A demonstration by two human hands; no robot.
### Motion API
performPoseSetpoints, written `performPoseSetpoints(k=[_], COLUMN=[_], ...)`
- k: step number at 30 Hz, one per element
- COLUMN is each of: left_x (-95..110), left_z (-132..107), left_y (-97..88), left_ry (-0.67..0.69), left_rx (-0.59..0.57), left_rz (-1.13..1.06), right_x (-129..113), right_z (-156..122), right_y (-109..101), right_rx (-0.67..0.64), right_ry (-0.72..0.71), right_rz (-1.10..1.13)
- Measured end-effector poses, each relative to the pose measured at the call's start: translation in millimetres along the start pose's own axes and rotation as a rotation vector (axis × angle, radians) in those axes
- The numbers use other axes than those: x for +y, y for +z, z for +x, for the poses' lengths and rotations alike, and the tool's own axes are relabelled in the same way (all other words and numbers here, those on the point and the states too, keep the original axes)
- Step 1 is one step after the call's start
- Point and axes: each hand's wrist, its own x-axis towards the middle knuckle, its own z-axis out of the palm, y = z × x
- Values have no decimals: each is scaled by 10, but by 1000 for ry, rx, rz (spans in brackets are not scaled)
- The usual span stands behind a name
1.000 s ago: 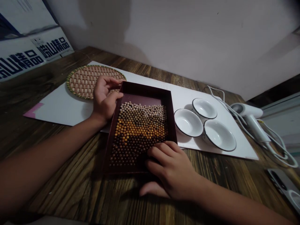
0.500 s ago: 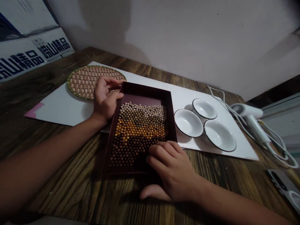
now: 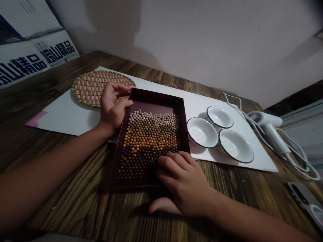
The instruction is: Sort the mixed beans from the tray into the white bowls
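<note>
While left hand (image 3: 111, 108) pinches maroon tray (image 3: 152, 105) at far-left wall, right hand (image 3: 183, 183) covers near-right corner, grip unclear — probably stiff, beads (image 3: 148, 136) roll-prone — hold opposite walls.

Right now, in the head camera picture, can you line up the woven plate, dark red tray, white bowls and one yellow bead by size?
1. Dark red tray
2. Woven plate, partly hidden
3. Each white bowl; nearness makes ranking the three unsure
4. Yellow bead
</note>
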Motion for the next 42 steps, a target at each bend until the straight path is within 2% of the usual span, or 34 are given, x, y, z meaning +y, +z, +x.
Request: performPoseSetpoints(k=[7, 14, 20, 27, 33, 42], left_x=[-2, -12, -12, 23, 32, 16], left_z=[4, 1, -4, -17, -23, -9], left_y=[5, -3, -13, 7, 4, 4], left_ry=[17, 8, -19, -36, -47, -58], left_rx=[-3, -4, -3, 13, 6, 26], left_rz=[-10, 14, 38, 42, 22, 17], right_x=[-10, -7, -3, -10, -4, -11], right_z=[11, 14, 1, -7, -3, 3], right_y=[14, -10, 19, 10, 35, 19], right_rx=[61, -15, 16, -33, 27, 12], right_ry=[7, 4, -3, 7, 13, 2], right_rz=[10, -1, -22, -17, -19, -42])
